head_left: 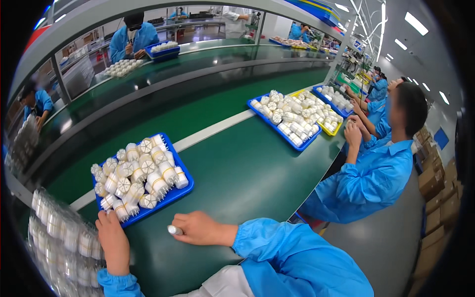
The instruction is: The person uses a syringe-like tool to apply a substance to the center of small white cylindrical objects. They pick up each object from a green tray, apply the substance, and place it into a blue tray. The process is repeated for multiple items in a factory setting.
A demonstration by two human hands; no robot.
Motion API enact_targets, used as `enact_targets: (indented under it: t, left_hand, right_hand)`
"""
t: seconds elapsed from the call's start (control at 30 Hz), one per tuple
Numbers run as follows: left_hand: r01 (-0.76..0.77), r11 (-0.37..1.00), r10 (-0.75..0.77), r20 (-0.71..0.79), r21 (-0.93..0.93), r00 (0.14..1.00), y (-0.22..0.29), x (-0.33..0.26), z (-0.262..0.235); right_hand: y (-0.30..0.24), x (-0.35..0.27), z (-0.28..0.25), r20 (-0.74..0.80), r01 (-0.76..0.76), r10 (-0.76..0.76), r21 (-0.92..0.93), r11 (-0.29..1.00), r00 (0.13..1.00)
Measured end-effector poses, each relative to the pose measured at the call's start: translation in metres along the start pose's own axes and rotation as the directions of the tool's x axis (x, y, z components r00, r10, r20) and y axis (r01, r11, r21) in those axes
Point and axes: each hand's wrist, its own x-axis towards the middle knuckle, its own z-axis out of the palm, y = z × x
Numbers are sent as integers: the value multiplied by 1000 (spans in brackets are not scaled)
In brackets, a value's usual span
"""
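My right hand (200,228), in a blue sleeve, is closed over the green work surface. A small white cylindrical piece (175,230) with a greyish end pokes out between its thumb and fingers. At the near left corner of a blue tray (184,190) is my left hand (113,240), fingers bent and close to the pieces there; what they grip, if anything, is hidden. Heaped in that tray are many white cylinders (147,166), several with yellow bands, spoked ends or thin prongs.
Clear plastic packs of white cylinders (67,232) stand left of my left hand. Farther right lie another filled blue tray (297,143) and a yellow one (332,131). A co-worker (376,163) sits at the right; a dark green belt (208,106) runs beyond the light strip.
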Motion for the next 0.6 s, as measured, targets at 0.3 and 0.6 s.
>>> enact_targets:
  t: [0.3,0.6]
  left_hand:
    - [-222,928,240,22,-300,971,39,-32,-70]
    - [-337,693,367,-91,-638,926,56,-53,-25]
  right_hand:
    - [-3,3,2,7,-76,76,-45,996,997]
    - [-3,4,2,35,-107,106,17,994,994]
